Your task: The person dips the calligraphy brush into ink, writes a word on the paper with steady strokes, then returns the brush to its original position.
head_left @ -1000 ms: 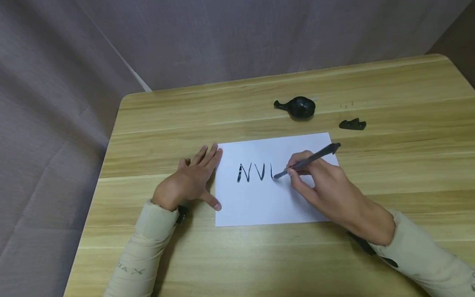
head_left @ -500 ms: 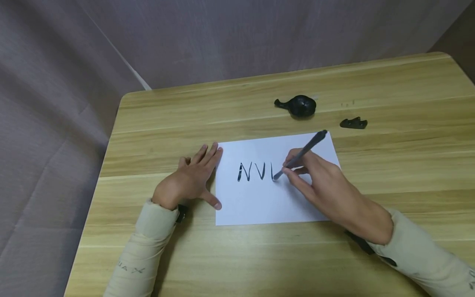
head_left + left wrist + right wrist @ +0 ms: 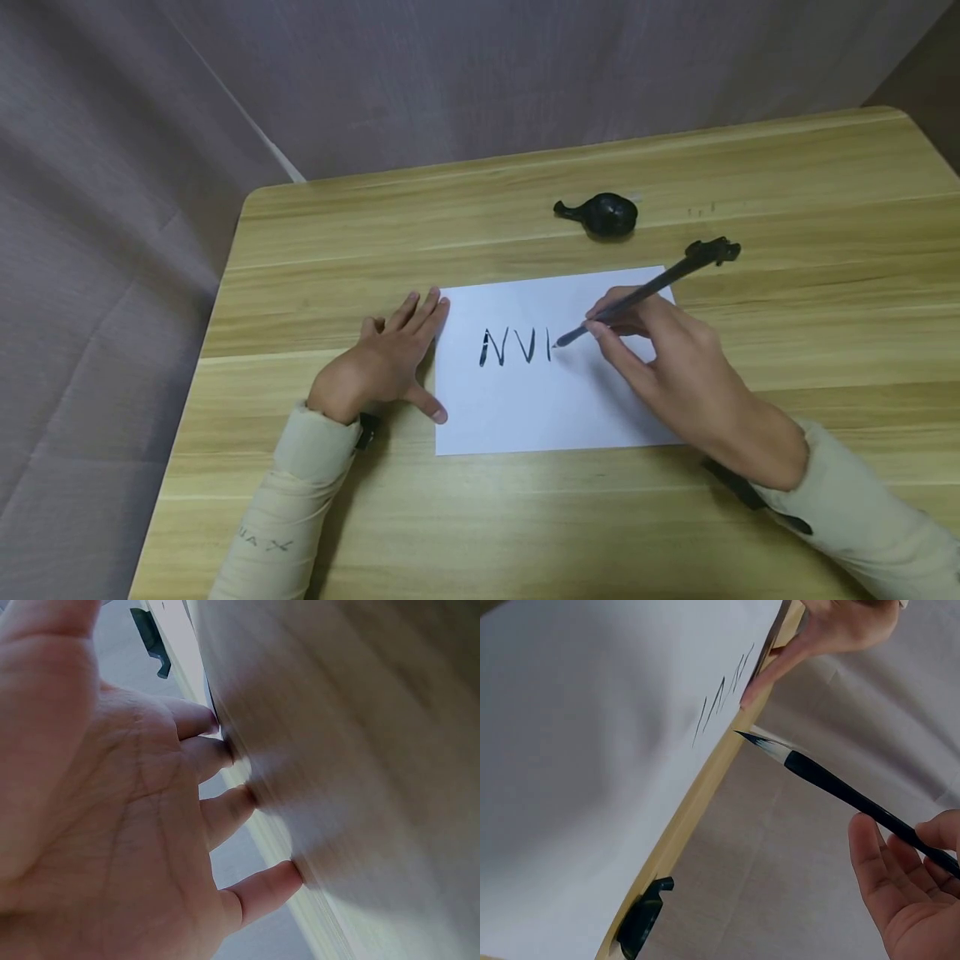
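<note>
My right hand [image 3: 697, 383] pinches a dark-handled writing brush [image 3: 637, 296] between thumb and fingers, its far end leaning up and to the right. In the right wrist view, the brush's pale bristles [image 3: 775, 749] taper to a black point, seen off the paper. On the white sheet of paper [image 3: 517, 421] stand black letters, N [image 3: 492, 348] and V [image 3: 527, 346], followed by an upright stroke [image 3: 549, 343]; the brush tip is beside that stroke. With fingers spread, my left hand [image 3: 375, 375] rests at the sheet's left edge, thumb and fingertips on its border.
Behind the paper lies a shiny black gourd-shaped object [image 3: 609, 217] with a narrow neck. A small dark piece with a jagged top [image 3: 701, 251] sits at its right, partly covered by the brush end. The wooden table [image 3: 360, 225] ends at a grey curtain [image 3: 450, 75].
The brush tip has risen from the foot of the upright stroke. My right hand has shifted slightly right, and the handle, steeper half a second ago, leans lower. The left hand stays put.
</note>
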The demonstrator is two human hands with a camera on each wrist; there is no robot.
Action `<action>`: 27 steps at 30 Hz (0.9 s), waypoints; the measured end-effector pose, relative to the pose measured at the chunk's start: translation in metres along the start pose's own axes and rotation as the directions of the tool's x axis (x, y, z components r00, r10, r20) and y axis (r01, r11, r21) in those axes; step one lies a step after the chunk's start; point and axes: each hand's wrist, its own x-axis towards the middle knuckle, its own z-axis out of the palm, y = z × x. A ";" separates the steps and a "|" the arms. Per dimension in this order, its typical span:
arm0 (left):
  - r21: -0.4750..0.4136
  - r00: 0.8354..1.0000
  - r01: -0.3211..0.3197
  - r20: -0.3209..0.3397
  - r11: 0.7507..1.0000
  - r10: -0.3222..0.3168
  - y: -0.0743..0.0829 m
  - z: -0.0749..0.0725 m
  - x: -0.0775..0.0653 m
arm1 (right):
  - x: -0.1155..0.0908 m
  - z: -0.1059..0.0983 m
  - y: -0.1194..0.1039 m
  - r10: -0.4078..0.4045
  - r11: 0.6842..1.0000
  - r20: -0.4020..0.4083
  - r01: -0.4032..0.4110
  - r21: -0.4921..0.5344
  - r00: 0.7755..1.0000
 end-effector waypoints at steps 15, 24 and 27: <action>-0.015 1.000 0.000 0.006 1.000 0.001 0.001 -0.001 -0.001 | 0.003 -0.006 0.010 0.003 1.000 -0.095 -0.001 0.023 0.996; -0.021 1.000 -0.003 -0.007 1.000 0.003 0.001 0.000 -0.002 | 0.004 -0.005 0.018 0.035 0.999 -0.087 -0.034 0.017 0.996; -0.016 1.000 -0.008 -0.012 1.000 0.007 0.001 -0.001 -0.002 | 0.004 -0.005 0.020 0.047 0.999 -0.082 -0.046 0.015 0.995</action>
